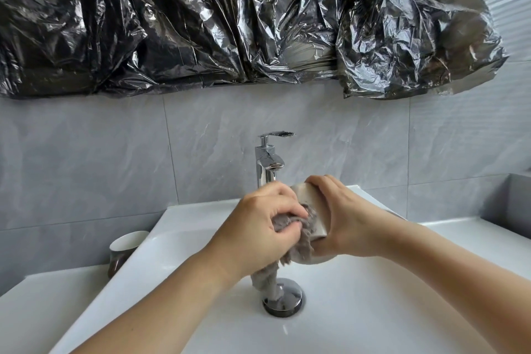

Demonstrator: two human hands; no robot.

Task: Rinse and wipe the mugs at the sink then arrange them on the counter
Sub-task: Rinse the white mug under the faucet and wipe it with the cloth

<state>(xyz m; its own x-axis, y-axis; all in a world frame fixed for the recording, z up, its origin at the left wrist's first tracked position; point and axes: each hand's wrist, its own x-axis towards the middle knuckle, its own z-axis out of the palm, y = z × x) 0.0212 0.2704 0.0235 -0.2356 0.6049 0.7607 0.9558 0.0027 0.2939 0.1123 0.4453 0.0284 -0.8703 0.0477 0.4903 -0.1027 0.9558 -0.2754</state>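
Observation:
Over the white sink [201, 218], my right hand [342, 215] grips a cream mug [311, 210] tilted on its side. My left hand [258, 221] pinches a grey cloth [298, 241] against the mug's side; the cloth's tail hangs down toward the chrome drain [283, 300]. Most of the mug is hidden by both hands. A second mug [126, 247], white inside with a dark lower band, stands upright on the counter to the left of the basin.
A chrome faucet [268, 164] rises just behind my hands, with no water visible from it. The white counter [474, 238] runs along both sides of the basin. Grey wall tiles [86, 158] stand behind, with crumpled black plastic sheeting [230, 23] above.

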